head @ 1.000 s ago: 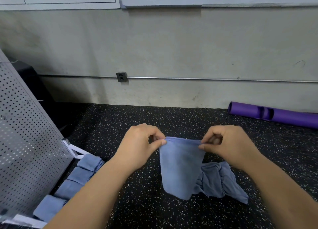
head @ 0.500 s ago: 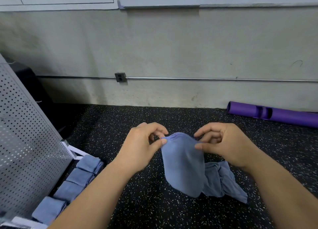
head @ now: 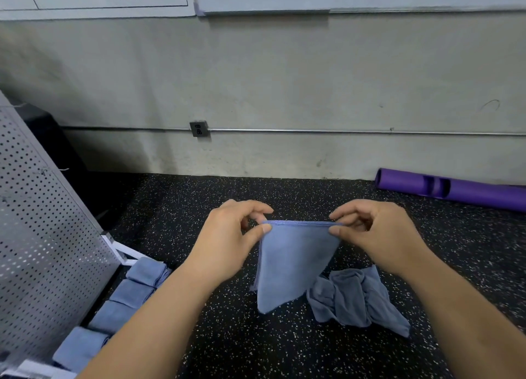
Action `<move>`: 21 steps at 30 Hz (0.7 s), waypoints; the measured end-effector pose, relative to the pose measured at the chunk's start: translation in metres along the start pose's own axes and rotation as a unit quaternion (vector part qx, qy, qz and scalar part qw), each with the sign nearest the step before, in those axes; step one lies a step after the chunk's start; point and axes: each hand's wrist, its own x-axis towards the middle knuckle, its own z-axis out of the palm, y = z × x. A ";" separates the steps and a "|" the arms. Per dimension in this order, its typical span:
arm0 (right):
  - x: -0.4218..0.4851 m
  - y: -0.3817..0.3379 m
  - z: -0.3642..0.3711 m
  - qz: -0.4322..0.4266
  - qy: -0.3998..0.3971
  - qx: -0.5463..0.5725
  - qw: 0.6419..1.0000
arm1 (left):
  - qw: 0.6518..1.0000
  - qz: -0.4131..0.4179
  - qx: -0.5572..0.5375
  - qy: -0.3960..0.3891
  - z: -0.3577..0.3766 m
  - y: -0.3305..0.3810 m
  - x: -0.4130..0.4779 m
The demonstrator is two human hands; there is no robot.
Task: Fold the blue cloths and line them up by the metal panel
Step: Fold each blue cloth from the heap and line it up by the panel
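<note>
A blue cloth (head: 290,262) hangs in the air over the speckled black floor, its top edge stretched straight. My left hand (head: 227,242) pinches its top left corner and my right hand (head: 378,236) pinches its top right corner. Below and to the right lies a crumpled blue-grey cloth (head: 355,299) on the floor. Several folded blue cloths (head: 125,296) lie in a row along the foot of the perforated metal panel (head: 42,236) at the left.
A purple foam roller (head: 455,188) lies against the wall at the far right. The grey wall with a metal conduit (head: 341,131) and an outlet box runs across the back. A white bracket (head: 122,250) props the panel's base.
The cloth's top edge, bunched and rounded half a second ago, is now pulled taut between my hands, which moved slightly apart. The cloth hangs in a flatter triangular shape.
</note>
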 end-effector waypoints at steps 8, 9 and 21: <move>0.001 0.002 0.014 -0.028 0.039 0.033 0.998 | 0.997 0.005 0.051 -0.063 -0.002 0.001 -0.001; 0.001 0.002 0.017 -0.029 0.053 0.009 0.998 | 0.998 -0.001 0.030 -0.057 -0.002 0.002 -0.001; -0.024 -0.030 0.079 0.002 -0.014 0.097 0.995 | 0.954 -0.154 -0.257 0.005 0.020 0.021 0.006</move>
